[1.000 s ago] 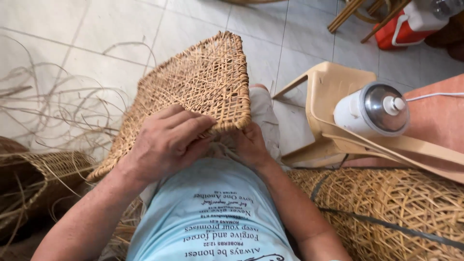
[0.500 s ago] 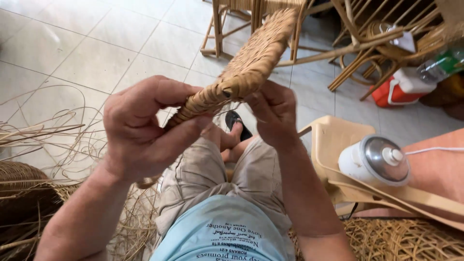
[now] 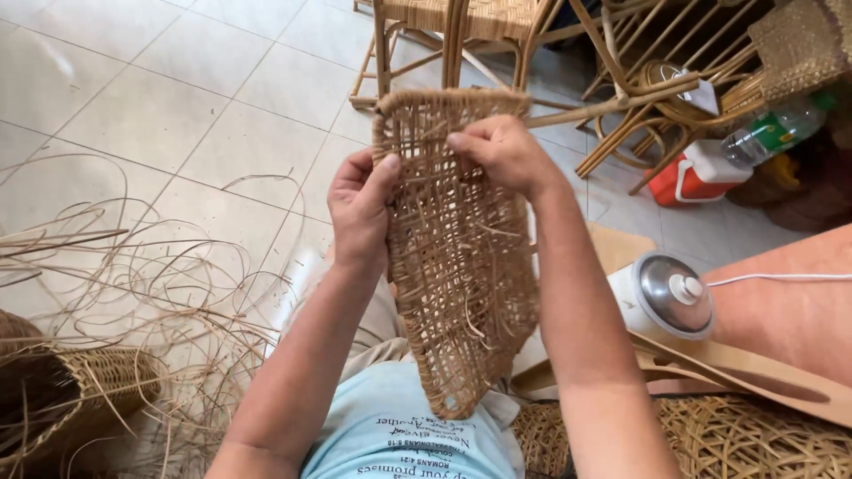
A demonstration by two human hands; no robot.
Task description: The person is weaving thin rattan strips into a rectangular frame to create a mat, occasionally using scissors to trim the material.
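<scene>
1. Nearest the camera, the lower tip of the woven cane panel (image 3: 461,266) hangs just above the person's lap and light-blue shirt (image 3: 399,435); the panel stands almost upright between the forearms.
2. The left hand (image 3: 359,213) grasps the panel's left edge near the top, thumb on the weave.
3. The right hand (image 3: 501,151) clamps the top right part, fingers curled over the open lattice.
4. To do this well, the person should probably keep both grips on the firm rim, so loose strands are not bent or snapped.
5. Loose cane strips (image 3: 151,275) sprawl over the tiled floor (image 3: 133,98) at left.
6. Farther off stand rattan chair frames (image 3: 461,44) and a red container (image 3: 697,177).
</scene>
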